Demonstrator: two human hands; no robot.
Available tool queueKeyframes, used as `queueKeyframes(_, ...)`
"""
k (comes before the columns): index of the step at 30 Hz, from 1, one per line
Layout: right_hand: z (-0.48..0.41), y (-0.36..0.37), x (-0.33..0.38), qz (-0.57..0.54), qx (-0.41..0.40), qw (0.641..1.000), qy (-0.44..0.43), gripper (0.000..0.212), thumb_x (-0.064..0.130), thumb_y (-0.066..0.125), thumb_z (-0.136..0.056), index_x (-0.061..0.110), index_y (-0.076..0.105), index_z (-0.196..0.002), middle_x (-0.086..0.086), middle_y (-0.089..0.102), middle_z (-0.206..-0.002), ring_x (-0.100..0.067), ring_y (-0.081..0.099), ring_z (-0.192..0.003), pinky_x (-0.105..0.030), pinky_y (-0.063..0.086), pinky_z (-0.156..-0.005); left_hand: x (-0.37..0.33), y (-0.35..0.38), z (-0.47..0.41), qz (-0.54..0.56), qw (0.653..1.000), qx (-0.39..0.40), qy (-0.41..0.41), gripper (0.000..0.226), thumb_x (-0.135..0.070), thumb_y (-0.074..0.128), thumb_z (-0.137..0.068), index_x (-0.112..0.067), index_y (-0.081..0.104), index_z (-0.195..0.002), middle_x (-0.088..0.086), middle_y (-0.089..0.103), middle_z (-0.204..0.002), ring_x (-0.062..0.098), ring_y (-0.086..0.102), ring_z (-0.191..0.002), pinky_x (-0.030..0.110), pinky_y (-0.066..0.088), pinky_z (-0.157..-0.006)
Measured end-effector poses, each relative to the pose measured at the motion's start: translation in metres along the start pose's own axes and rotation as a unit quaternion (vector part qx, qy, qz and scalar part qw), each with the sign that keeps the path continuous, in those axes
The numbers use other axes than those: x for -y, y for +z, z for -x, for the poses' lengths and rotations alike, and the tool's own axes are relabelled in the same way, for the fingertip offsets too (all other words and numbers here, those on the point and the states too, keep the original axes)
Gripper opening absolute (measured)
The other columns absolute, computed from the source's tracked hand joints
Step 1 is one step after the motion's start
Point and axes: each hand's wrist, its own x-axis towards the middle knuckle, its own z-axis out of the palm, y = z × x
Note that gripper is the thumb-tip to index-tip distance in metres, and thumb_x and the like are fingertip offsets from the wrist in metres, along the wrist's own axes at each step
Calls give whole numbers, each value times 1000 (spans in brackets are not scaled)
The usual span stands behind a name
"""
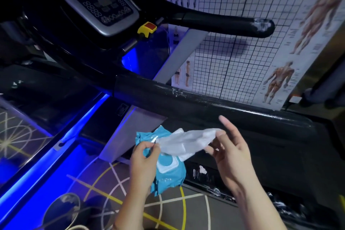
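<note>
L hand grip holds 1 blue wipes pack; R hand grip pinches 1 white wipe, its other end at pack top.

Dim room, blue strip glow left, motion blur, wide-angle warping.

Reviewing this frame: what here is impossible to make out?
All in the head view:
- Print on the pack: partly covered by the left hand, the rest too small.
- Whether the wipe, pinched by the right hand, is fully out of the pack: the wipe drapes over that spot.
- Console display: dark and blurred.
- Poster labels: blurred, too small.
</note>
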Motion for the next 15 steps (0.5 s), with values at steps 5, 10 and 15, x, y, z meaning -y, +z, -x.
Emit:
queueKeyframes(5,-4,1,4,-73,-64,995,-30,37,4,51,-102,23,62,-132,0,60,-76,-7,55,-62,-20,53,-59,1,-1,-4,-18,996,-83,-19,13,-22,71,-99,-24,67,-87,-5,70,-97,24,65,-96,47,54,-90)
queueKeyframes(10,-8,12,-6,-110,-59,991,40,37,2,55,-99,22,65,-129,-6,65,-82,-14,59,-71,-33,51,-79,1,1,-6,34,996,-71,-47,14,-30,70,-99,-21,70,-88,2,73,-93,29,70,-93,53,58,-85)
queueKeyframes(15,-12,39,-17,-126,-23,987,99,37,0,55,-98,19,67,-127,-8,64,-79,-17,58,-71,-38,48,-87,-3,6,-1,91,994,-5,-55,12,-19,70,-100,-21,75,-89,-3,75,-91,18,66,-88,36,51,-79)
